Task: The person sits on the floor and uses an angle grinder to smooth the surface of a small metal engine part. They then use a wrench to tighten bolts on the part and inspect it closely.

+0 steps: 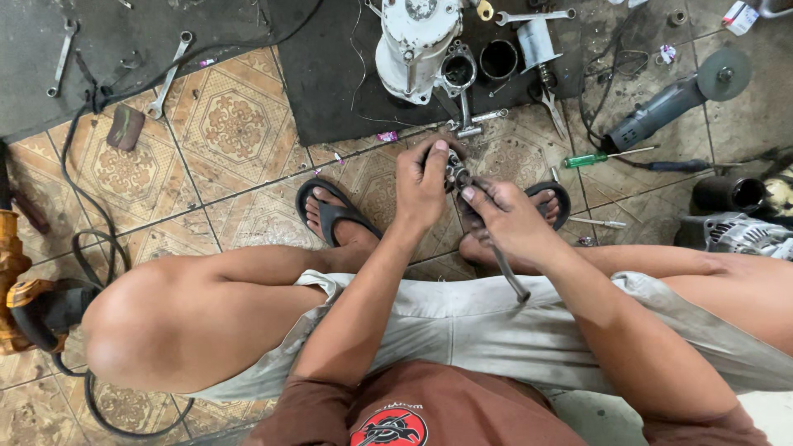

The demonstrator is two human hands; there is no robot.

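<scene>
The person squats over a patterned tile floor (231,124), knees wide, both hands meeting between the feet. The left hand (421,186) is curled around a small metal part (455,171), fingers clamped on its left side with the thumb up near the top. The right hand (508,216) is closed on a long metal tool (510,279) — its handle runs down and out below the palm toward the shorts, while its upper end meets the metal part just beside the right thumb. The part is held in the air above the floor, between the two black sandals (330,213), not resting on anything.

Ahead of the hands lies a dark mat (330,83) carrying a white engine casing (413,41), a black cylindrical cup (498,59) and a combination wrench (533,16). To the right, well apart from the hands, a green-handled screwdriver (596,158) lies on the tiles near an angle grinder (673,103). Two more wrenches (169,76) lie far off at upper left, and a black cable (83,239) loops along the left side — past the bent knee.
</scene>
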